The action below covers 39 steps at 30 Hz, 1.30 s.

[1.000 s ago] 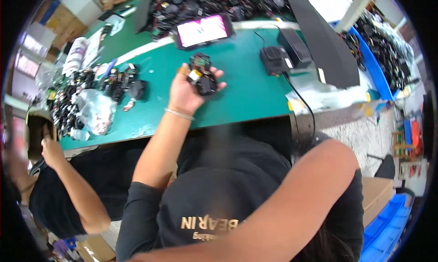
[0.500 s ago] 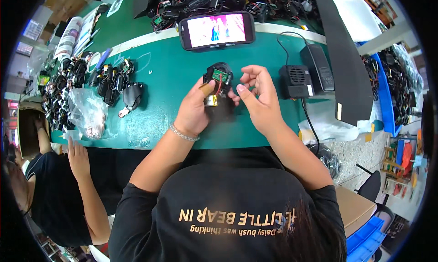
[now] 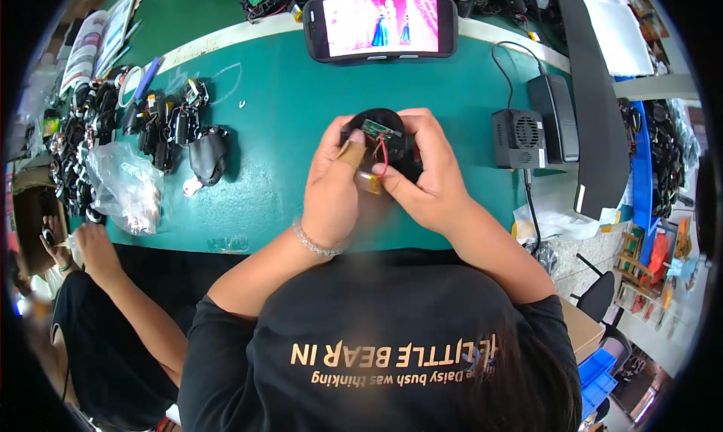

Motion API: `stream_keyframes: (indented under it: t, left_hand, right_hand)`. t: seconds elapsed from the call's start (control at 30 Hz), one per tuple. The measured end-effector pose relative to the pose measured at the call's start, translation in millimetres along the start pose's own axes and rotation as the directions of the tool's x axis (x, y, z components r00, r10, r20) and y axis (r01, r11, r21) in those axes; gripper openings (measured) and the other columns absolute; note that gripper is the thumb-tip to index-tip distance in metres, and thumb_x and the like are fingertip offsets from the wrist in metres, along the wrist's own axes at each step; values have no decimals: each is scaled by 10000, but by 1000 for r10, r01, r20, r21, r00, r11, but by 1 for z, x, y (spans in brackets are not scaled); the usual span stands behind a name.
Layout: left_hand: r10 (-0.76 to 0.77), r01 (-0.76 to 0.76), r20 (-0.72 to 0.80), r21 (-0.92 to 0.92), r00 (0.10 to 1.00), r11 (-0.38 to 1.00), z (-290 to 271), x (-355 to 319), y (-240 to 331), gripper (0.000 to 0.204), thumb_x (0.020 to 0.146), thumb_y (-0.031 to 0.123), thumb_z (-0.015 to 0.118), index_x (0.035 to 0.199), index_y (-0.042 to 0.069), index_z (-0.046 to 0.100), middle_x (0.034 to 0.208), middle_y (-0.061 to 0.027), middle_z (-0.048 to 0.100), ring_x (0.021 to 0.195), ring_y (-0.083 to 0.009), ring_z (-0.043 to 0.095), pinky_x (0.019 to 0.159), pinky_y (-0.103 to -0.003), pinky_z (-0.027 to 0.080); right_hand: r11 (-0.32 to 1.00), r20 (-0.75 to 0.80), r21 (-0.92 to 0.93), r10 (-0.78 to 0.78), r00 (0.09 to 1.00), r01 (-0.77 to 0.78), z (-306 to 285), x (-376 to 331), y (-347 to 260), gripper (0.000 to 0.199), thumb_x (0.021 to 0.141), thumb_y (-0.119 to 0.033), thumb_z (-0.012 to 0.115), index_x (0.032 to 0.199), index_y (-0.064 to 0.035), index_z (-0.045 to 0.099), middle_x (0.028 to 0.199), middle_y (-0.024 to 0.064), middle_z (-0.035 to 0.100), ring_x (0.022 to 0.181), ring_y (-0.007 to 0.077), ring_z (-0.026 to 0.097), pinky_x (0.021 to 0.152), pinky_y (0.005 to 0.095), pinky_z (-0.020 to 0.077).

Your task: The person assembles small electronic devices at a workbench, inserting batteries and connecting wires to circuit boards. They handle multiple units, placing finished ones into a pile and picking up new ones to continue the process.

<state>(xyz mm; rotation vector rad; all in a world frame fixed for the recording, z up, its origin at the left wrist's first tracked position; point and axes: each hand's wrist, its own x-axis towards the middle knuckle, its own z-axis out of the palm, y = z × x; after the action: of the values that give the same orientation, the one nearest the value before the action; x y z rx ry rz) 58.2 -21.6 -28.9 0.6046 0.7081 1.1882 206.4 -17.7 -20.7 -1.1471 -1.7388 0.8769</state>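
Over the middle of the green table mat, both my hands hold a small round black electronic device point(image 3: 392, 122) with its inside exposed. A green circuit board point(image 3: 373, 128) shows on it, and a red wire point(image 3: 386, 158) loops down toward a yellow-taped part point(image 3: 369, 182), perhaps a battery. My left hand point(image 3: 331, 187) grips the left side; its thumb, wrapped in tan tape, presses near the board. My right hand point(image 3: 435, 177) is curled round the right side, with its thumb at the lower end by the wire and the yellow-taped part. The fingers beneath are hidden.
A phone point(image 3: 381, 27) playing a video stands beyond my hands. To the right are a black speaker-like box point(image 3: 519, 138) and a black adapter point(image 3: 552, 116) with cables. Similar black devices point(image 3: 169, 131) and a plastic bag point(image 3: 128, 187) lie left. A co-worker's hand point(image 3: 98, 253) is at lower left.
My right hand has moved in from beside the device and now grips its right side. The device has turned in my hands, and the red wire now loops outward. The view has shifted slightly.
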Motion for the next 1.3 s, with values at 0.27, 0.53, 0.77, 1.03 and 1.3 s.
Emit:
stream_keyframes:
  t: [0.27,0.53,0.77,1.03,1.3]
  left_hand:
    - [210,-256,148,486,966,835,-2,-3,-4,258,860,-43,570,1108,26,582,959,-51,522,894,-143,505,841,-273,436]
    - [179,-235,167,440,970,866,3,-4,-8,221,842,9,626,1054,29,566,876,-30,526,823,-134,508,776,-280,432]
    - [151,-221,190,427,970,877,4,-5,-4,198,837,6,617,1025,30,561,879,-43,562,792,-129,519,737,-278,441]
    - [12,-132,277,420,961,898,1,-7,0,161,941,47,546,1097,26,512,942,-21,568,845,-54,536,746,-238,460]
    - [557,-655,389,622,734,429,-5,-6,20,315,817,58,643,1107,18,525,1025,-127,503,916,-219,489,812,-334,414]
  right_hand:
    - [983,-131,172,-35,991,58,-2,-1,0,131,889,-59,583,982,31,559,903,125,576,745,229,571,682,307,463]
    - [975,-219,109,-164,962,191,-10,-8,7,156,859,-68,645,977,7,575,848,113,591,681,196,563,623,283,444]
    - [967,-97,243,-48,994,71,-2,-14,8,224,881,-132,663,1024,0,553,830,104,610,704,188,589,649,289,464]
    - [994,-81,104,-22,996,30,-8,-17,1,288,901,-173,653,1097,-12,516,902,109,622,779,152,608,708,275,479]
    - [984,-49,70,170,984,-166,-9,-9,-8,256,865,-51,655,1071,17,519,867,71,599,788,110,573,738,248,463]
